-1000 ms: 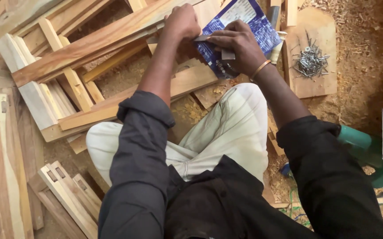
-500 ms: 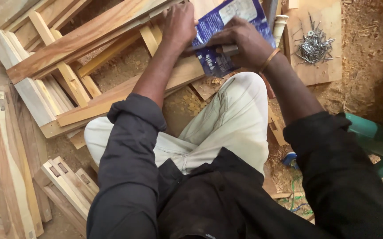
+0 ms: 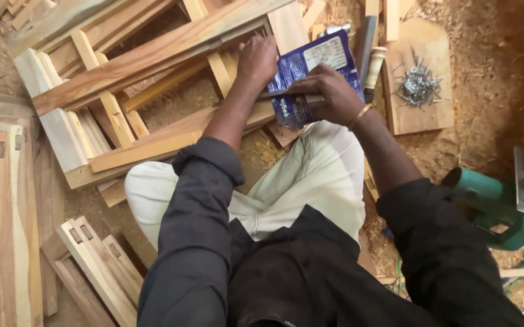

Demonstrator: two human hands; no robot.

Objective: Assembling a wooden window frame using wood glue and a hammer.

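- Head view: the person sits on the sawdust floor with legs folded, both arms stretched forward over a wooden frame (image 3: pixel 153 91) that lies just ahead of the knees.
- The left hand (image 3: pixel 259 59) rests knuckles up on the near rail of the frame, fingers curled down over the wood. It seems to press or grip the rail, but I cannot tell whether anything small is pinched beneath it.
- The right hand (image 3: pixel 328 94) is closed around a slim tool handle (image 3: pixel 295 97) that points left toward the other hand. The working end is hidden between the two hands, so what kind of tool it is stays unclear.
- A blue packet (image 3: pixel 310 72) lies flat right under and behind the right hand, touching it, partly on the frame and partly over the knee.
- Just beyond the right hand, a chisel with a pale handle (image 3: pixel 374 63) lies on the ground; further right, a board (image 3: pixel 419 115) carries a loose heap of nails (image 3: pixel 419 85).
- Well to the right of the right elbow sits a green power tool (image 3: pixel 492 206).
- Left of the left arm, stacked slats (image 3: pixel 86 254) with cut slots lie apart from the work.
- To do this well, I'd say the steadying hand should keep firm weight on the rail with its fingers clear of the tool's line, and the tool should be pushed in short, controlled strokes.
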